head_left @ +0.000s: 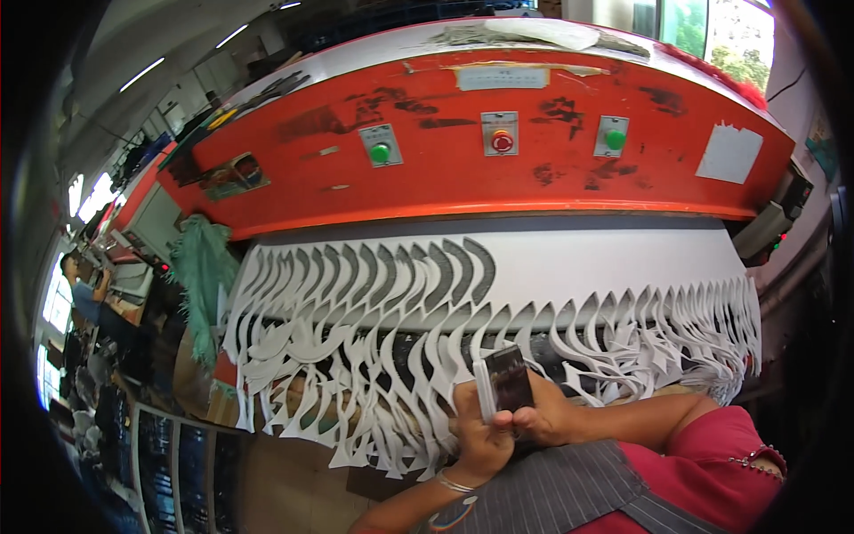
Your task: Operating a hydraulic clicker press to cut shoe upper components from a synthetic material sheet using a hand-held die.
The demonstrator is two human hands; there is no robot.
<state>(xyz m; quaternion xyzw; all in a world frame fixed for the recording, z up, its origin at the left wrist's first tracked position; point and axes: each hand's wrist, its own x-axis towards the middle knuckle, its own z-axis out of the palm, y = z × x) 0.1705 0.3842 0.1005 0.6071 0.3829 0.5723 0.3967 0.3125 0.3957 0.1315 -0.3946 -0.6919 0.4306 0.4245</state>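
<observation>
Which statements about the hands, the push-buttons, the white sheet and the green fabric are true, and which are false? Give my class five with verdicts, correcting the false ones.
1. The left hand and right hand both hold a dark-faced rectangular object. True.
2. The middle push-button is green. False: it is red.
3. The near part of the white sheet is cut into curved strips. True.
4. The green fabric hangs right of the sheet. False: it hangs on the left.
5. A pale bracelet is on the left wrist. True.

Dark, glossy phone-like slab (pixel 511 376); pale left edge; tilted, handheld at lower centre
</observation>
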